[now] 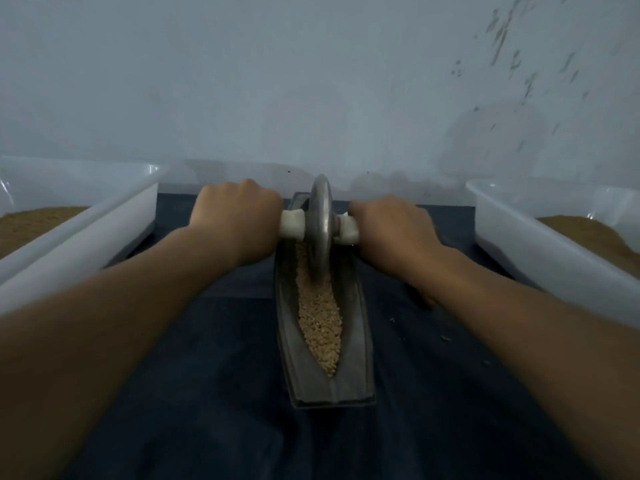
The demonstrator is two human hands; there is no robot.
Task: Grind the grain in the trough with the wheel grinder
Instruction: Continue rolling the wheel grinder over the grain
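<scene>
A long dark metal trough (356, 344) lies lengthwise on a dark blue cloth, running away from me. Pale tan grain (320, 323) fills its groove from the middle toward the near end. A grey metal wheel grinder (320, 220) stands upright in the groove at the far part of the trough, its rim in the grain. A white handle (292, 224) passes through the wheel on both sides. My left hand (235, 216) grips the left end of the handle. My right hand (391, 226) grips the right end.
A white plastic tub (104, 216) with brown ground material stands at the left, and another white tub (540, 251) with brown material at the right. A pale wall rises right behind the trough. Small crumbs lie on the cloth (214, 393) to the right.
</scene>
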